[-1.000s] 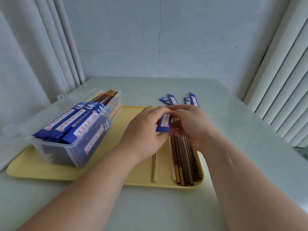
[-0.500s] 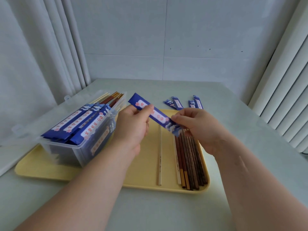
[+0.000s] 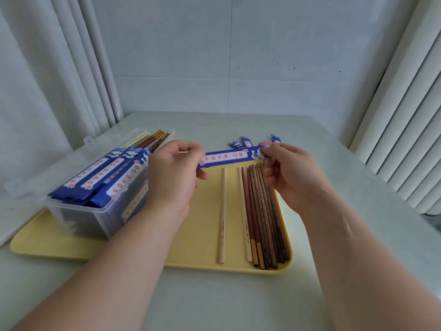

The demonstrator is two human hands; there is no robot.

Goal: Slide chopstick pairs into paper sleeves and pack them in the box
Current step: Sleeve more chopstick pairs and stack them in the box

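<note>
I hold a blue paper sleeve [image 3: 230, 157] stretched sideways above the yellow tray [image 3: 195, 225]. My left hand [image 3: 174, 174] pinches its left end and my right hand [image 3: 290, 170] pinches its right end. Below it, several loose brown and dark chopsticks [image 3: 262, 216] lie in a bundle on the tray's right side, with one pale chopstick [image 3: 222, 216] lying apart to their left. The clear plastic box [image 3: 95, 211] on the tray's left holds several sleeved pairs [image 3: 100, 175], chopstick ends sticking out at the far side.
More blue sleeves [image 3: 245, 142] lie on the table beyond the tray, partly hidden by my hands. The box lid [image 3: 35, 182] lies left of the box. White curtains hang at left and right; a wall closes the far side.
The sleeve has turned from a slanted hold to nearly level between both hands. My hands moved apart, the right hand now at the sleeve's far right end.
</note>
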